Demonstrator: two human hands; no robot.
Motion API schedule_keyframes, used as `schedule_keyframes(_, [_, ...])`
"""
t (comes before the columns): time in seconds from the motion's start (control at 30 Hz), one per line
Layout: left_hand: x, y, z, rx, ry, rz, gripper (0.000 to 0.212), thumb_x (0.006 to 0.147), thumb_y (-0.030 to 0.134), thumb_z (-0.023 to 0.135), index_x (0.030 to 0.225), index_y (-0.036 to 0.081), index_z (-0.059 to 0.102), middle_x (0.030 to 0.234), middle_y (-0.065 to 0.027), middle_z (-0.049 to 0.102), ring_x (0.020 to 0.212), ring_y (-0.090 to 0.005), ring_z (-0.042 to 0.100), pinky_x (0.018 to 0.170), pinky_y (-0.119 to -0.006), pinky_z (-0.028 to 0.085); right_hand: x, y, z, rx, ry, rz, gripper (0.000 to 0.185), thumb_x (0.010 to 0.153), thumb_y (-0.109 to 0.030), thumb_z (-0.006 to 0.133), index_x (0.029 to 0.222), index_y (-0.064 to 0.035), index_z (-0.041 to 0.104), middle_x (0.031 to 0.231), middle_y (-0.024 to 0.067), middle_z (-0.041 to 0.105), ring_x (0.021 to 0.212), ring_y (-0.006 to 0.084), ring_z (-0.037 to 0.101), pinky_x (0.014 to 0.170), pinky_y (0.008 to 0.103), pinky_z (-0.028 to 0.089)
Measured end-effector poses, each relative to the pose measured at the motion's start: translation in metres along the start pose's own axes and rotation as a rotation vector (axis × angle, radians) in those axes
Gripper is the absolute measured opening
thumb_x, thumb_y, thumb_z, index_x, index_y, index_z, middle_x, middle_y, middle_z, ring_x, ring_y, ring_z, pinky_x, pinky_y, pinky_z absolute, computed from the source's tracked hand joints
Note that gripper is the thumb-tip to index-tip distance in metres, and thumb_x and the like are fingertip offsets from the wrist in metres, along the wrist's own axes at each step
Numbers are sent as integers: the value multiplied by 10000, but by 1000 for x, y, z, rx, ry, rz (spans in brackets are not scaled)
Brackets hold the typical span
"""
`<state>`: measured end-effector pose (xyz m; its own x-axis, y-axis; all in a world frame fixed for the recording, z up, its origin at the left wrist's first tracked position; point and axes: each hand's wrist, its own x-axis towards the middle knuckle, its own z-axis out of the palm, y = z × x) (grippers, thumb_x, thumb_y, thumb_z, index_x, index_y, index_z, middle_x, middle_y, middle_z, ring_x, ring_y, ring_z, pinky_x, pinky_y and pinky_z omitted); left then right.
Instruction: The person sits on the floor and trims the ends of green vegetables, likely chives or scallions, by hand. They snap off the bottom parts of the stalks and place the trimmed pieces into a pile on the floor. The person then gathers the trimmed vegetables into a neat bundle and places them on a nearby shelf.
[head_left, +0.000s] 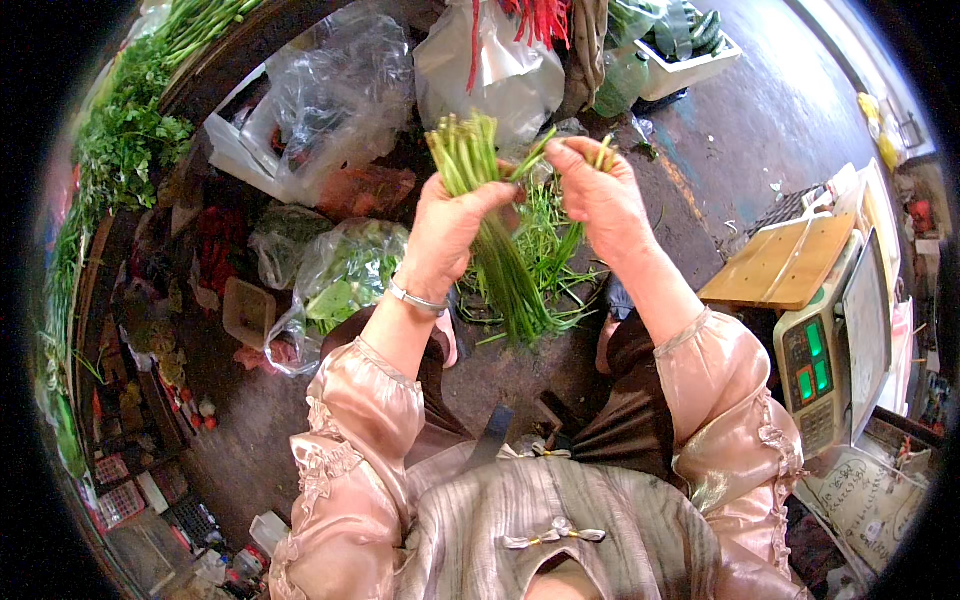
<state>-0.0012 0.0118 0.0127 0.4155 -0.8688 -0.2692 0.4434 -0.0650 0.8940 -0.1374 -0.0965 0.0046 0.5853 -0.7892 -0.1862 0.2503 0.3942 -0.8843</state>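
Observation:
My left hand (457, 225), with a metal bracelet at the wrist, is closed around a bunch of thin green leafy stalks (525, 300). Their pale cut ends point up and the darker leafy ends hang down. Close on its right, my right hand (592, 187) pinches a green stalk between thumb and forefinger, and yellowish stalk ends show above its other fingers. Below both hands, a heap of loose green stalks and leaves (555, 255) lies on the dark floor between my feet.
To the left are a clear plastic bag of leafy greens (360, 277), a plastic tub (250, 311) and a shelf of herbs (135, 142). A digital scale (814, 375) and a wooden board (780, 262) stand at right. A white foam box of dark green vegetables (682, 75) sits ahead.

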Motion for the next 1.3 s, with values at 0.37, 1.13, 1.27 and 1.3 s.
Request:
schedule_keyframes(0.37, [5, 9, -27, 114, 225, 135, 194, 764, 10, 694, 936, -4, 606, 842, -121, 676, 608, -194, 632, 540, -290, 523, 22, -35, -51, 227, 135, -96, 129, 895, -176, 625, 927, -52, 643, 590, -71, 421, 434, 17, 299, 374, 181, 226])
schedule_keyframes(1.13, [6, 17, -42, 30, 197, 196, 197, 764, 2, 681, 939, -10, 590, 813, -136, 670, 674, -217, 657, 621, -305, 532, 29, -45, -74, -1, 179, -248, 177, 930, -211, 551, 983, -44, 571, 703, -17, 533, 490, 59, 439, 427, 194, 338])
schedule_keyframes(1.27, [2, 6, -28, 32, 93, 118, 185, 775, -3, 678, 942, -5, 600, 824, -128, 669, 684, -205, 648, 627, -308, 534, 11, -21, -21, -90, -55, -30, 243, 839, -211, 685, 1014, -50, 631, 726, -63, 552, 480, 2, 374, 402, 170, 274])
schedule_keyframes(1.3, [2, 4, -21, 59, 60, 109, 181, 774, -6, 677, 939, -1, 604, 836, -120, 670, 694, -203, 648, 633, -308, 534, 5, -18, -14, -111, -92, -3, 258, 829, -219, 696, 1022, -57, 640, 719, -72, 550, 472, 1, 364, 400, 174, 263])
